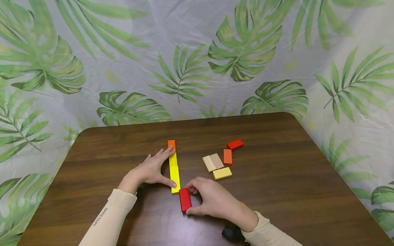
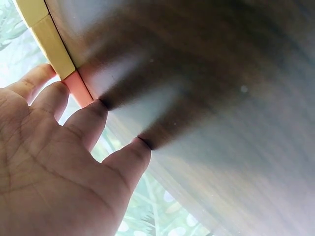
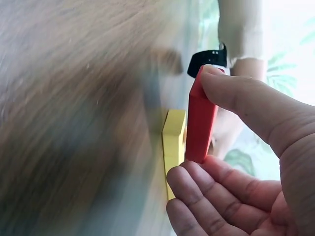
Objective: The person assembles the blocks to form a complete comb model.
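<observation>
A straight row of flat blocks lies on the table: an orange block [image 1: 171, 142] at the far end, then a yellow block [image 1: 173, 160] and a nearer yellow block [image 1: 174, 175]. My left hand [image 1: 150, 169] spreads along the row, thumb on the near yellow block and a fingertip at the orange one. My right hand [image 1: 213, 199] pinches a red block [image 1: 185, 201] by its two ends, thumb at the near end. That red block is close to the row's near end, slightly to its right. In the right wrist view the red block [image 3: 201, 125] overlaps the yellow row [image 3: 173, 130].
Right of the row lie a ridged wooden block [image 1: 209, 163], a plain wooden block [image 1: 217, 161], a pale yellow block [image 1: 222, 173], an orange-red block [image 1: 227, 157] and another red block [image 1: 235, 144]. A leaf-patterned cloth [image 1: 181, 75] hangs behind the brown table [image 1: 277, 164].
</observation>
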`<action>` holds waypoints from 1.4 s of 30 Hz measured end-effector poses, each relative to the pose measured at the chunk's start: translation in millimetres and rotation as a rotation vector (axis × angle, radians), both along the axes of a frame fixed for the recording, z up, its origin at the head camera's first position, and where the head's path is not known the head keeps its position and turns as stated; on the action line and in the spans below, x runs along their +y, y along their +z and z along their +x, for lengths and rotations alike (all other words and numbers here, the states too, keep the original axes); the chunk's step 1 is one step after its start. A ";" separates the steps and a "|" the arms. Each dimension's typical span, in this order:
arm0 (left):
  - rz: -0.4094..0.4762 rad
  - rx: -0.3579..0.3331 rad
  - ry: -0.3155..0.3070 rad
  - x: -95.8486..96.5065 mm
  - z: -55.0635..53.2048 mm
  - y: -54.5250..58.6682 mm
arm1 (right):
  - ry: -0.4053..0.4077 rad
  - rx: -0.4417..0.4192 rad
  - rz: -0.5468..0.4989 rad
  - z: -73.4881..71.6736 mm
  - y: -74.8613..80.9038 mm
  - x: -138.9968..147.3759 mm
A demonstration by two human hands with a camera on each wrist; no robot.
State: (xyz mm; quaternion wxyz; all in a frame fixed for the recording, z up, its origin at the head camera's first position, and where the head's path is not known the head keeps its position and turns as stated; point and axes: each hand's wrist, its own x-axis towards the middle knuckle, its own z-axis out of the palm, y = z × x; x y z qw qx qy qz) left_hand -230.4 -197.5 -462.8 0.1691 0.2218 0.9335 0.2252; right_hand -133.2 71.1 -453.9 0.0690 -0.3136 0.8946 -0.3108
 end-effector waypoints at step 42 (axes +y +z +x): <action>0.023 0.003 -0.003 -0.5 -0.1 -1.9 | -0.034 -0.003 0.055 2.4 -9.4 -25.1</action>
